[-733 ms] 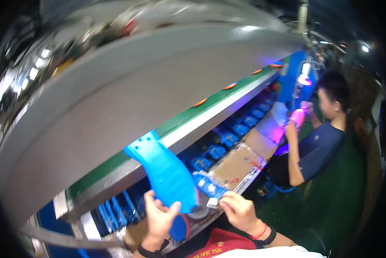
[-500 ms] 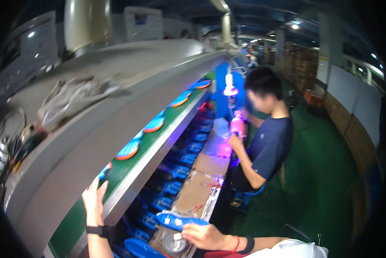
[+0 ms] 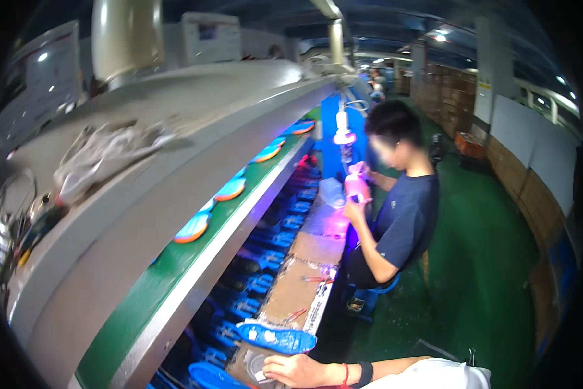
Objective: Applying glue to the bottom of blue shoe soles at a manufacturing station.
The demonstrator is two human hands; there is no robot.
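Observation:
My right hand [image 3: 298,371] comes in from the lower right, its fingers pinched on a small white piece [image 3: 260,375] at the round clear dish [image 3: 255,364]. Just beyond the hand, a blue shoe sole [image 3: 285,338] lies with a few small white pieces on it. A second blue sole [image 3: 212,376] sits at the lower edge, left of the dish, partly cut off by the picture. My left hand is out of view.
Blue-and-orange soles [image 3: 194,227] line the green conveyor belt [image 3: 132,324] under a grey hood [image 3: 109,240]. Red-handled tools [image 3: 296,316] lie on the cardboard-topped bench [image 3: 294,285]. A co-worker [image 3: 401,207] sits ahead, holding a pink-lit object [image 3: 356,185]. Blue fixtures [image 3: 246,305] stand below the belt.
My left hand has left the belt and the picture. The nearest orange-edged sole beside it has almost vanished from sight. My right hand has moved down and slightly left with the white piece.

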